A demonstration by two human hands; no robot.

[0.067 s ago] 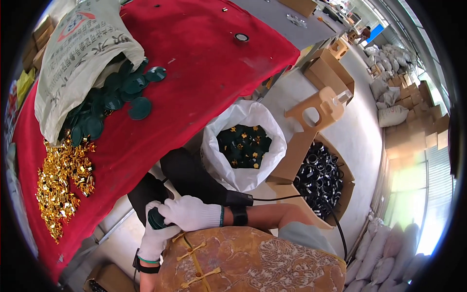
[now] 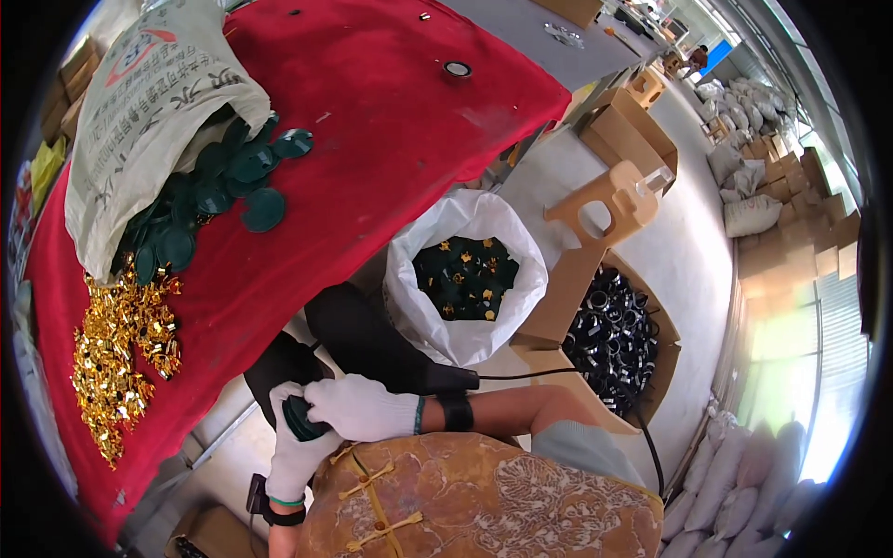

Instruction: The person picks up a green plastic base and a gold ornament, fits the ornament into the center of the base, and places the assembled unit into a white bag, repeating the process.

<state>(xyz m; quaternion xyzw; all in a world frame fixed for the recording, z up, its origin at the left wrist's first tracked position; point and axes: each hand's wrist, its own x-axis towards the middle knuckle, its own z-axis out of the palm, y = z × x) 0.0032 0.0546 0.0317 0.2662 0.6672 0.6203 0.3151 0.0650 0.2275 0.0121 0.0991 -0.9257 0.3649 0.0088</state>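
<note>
Both of my hands wear white knit gloves and meet low in the picture, above my lap. A dark green round disc point(image 2: 302, 418) is gripped by my left hand point(image 2: 292, 458), tilted with its face partly showing. Closed fingers of my right hand point(image 2: 361, 407) press at the disc's right edge; anything small between them is hidden. On the red-covered table lie several similar green discs point(image 2: 263, 210), spilling from a white woven sack point(image 2: 153, 112). Below its mouth spreads a heap of small shiny gold clips point(image 2: 116, 358).
Beyond my knees stands an open white bag point(image 2: 521, 312) of green discs with gold pieces. Right of it, a cardboard box point(image 2: 662, 372) holds black rings, with a black cable alongside. A tan plastic stool point(image 2: 619, 200) and stacked sacks point(image 2: 735, 484) stand farther off.
My right hand has shifted very slightly left against the disc. The left hand still grips it, and the whole view has moved a little.
</note>
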